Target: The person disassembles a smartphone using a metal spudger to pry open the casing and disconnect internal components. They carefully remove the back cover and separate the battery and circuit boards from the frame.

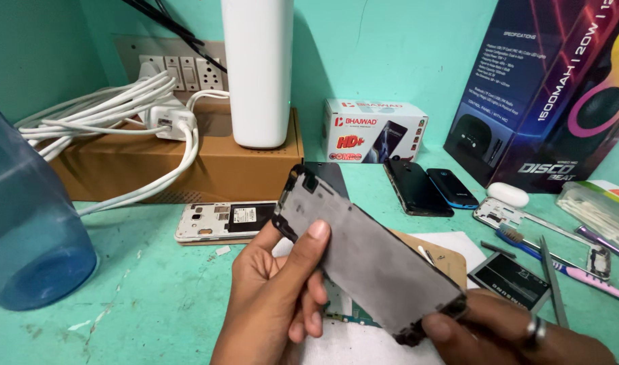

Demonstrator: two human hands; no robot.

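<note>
I hold a flat grey phone screen panel [367, 253] with a black frame, tilted above the green table. My left hand [275, 297] grips its upper left end, thumb pressed on the grey back. My right hand [519, 334], with a ring on one finger, pinches the lower right corner. Under the panel a circuit board [346, 312] shows partly on a white sheet [363, 345]. An opened white phone body [221, 221] lies just beyond my left hand.
A blue water bottle [25, 230] stands at the left. A brown box [187, 162] holds white cables and a white tower device [257, 71]. Two dark phones [427, 188], a battery [511, 280], a toothbrush [559, 260], tweezers [551, 280] and product boxes [553, 94] fill the right.
</note>
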